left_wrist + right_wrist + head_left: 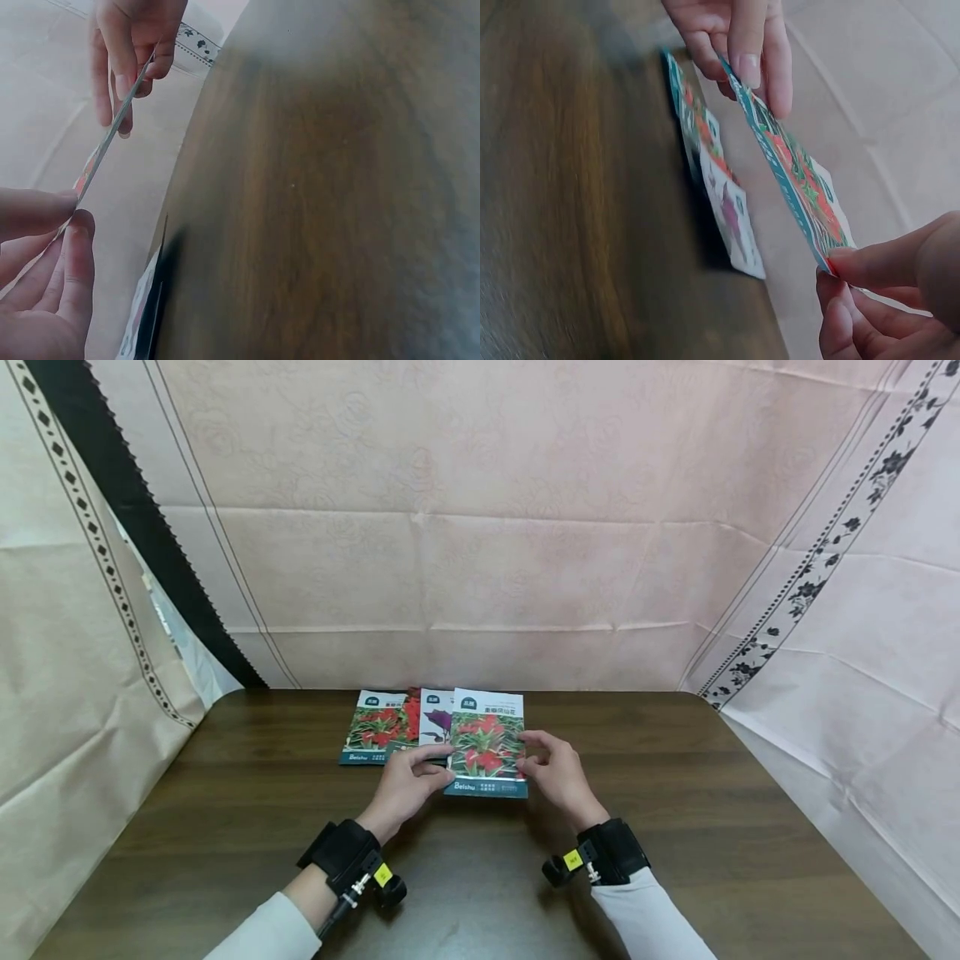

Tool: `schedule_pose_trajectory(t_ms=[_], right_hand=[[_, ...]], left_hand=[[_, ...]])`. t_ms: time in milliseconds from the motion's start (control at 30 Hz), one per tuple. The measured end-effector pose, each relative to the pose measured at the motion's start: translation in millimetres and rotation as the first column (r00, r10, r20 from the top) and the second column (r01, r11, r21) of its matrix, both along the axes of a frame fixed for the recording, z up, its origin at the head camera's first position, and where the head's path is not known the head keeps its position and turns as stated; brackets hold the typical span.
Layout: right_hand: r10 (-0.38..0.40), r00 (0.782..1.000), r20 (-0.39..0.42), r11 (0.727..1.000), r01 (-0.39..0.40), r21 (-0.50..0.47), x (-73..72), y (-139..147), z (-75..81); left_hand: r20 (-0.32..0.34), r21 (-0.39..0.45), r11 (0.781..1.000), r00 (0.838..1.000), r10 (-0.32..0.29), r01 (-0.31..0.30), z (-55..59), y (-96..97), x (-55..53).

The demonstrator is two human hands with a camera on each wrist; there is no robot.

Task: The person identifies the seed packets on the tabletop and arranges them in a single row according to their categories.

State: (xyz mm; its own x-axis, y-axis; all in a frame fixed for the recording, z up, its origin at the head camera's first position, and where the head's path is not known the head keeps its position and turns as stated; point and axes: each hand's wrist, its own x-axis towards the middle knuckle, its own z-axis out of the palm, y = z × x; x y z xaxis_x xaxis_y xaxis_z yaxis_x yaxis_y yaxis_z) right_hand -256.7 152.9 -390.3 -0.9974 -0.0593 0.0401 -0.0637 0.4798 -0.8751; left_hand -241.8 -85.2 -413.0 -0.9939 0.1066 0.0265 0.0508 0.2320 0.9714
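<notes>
Between both hands a flat seed packet (487, 739) with red flowers and a teal bottom band is held up above the table. My left hand (408, 785) pinches its left edge between thumb and fingers. The opposite edge is pinched by my right hand (557, 770), thumb on the printed face, as the right wrist view shows. Behind it on the table lie more packets: a red-flowered packet (375, 727) at the left and a packet with a purple flower (435, 717), partly covered by the held one. In the left wrist view the held packet (112, 131) appears edge-on.
The brown wooden table (480, 877) ends just behind the packets. A pale patterned cloth (480, 568) hangs beyond its far edge and along both sides. Each wrist wears a black camera strap (345, 864).
</notes>
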Motion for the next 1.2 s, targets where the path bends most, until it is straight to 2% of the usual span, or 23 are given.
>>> schedule_pose_trajectory(t_ms=[267,567,633,800,867,1000,1200], right_hand=[[0.032,0.999,-0.03,0.999,-0.032,-0.009,14.5,-10,4.8],[0.05,0.998,-0.044,0.998,-0.052,-0.034,24.5,-18,9.4],[0.065,0.996,-0.053,0.997,-0.067,-0.043,27.3,-20,13.8],[0.114,0.991,-0.068,0.992,-0.117,-0.041,43.3,-27,37.4],[0.122,0.99,-0.068,0.992,-0.125,-0.032,49.5,-29,45.6],[0.129,0.99,-0.058,0.991,-0.13,-0.024,52.9,-30,51.0],[0.146,0.987,-0.07,0.989,-0.148,-0.025,45.7,-30,38.6]], left_hand=[[-0.002,0.046,0.999,1.0,-0.016,0.016,1.7,-12.4,15.5],[-0.025,0.038,0.998,0.998,-0.052,0.053,6.9,-22.5,28.3],[-0.035,0.024,0.998,0.998,-0.059,0.06,8.2,-24.9,30.5],[-0.056,-0.005,0.997,0.996,-0.074,0.074,16.1,-30.4,36.0],[-0.066,-0.019,0.996,0.994,-0.092,0.091,21.0,-32.1,37.9],[-0.095,-0.068,0.988,0.985,-0.144,0.138,30.8,-35.3,40.3],[-0.094,-0.144,0.964,0.967,-0.238,0.223,40.3,-41.9,42.6]])
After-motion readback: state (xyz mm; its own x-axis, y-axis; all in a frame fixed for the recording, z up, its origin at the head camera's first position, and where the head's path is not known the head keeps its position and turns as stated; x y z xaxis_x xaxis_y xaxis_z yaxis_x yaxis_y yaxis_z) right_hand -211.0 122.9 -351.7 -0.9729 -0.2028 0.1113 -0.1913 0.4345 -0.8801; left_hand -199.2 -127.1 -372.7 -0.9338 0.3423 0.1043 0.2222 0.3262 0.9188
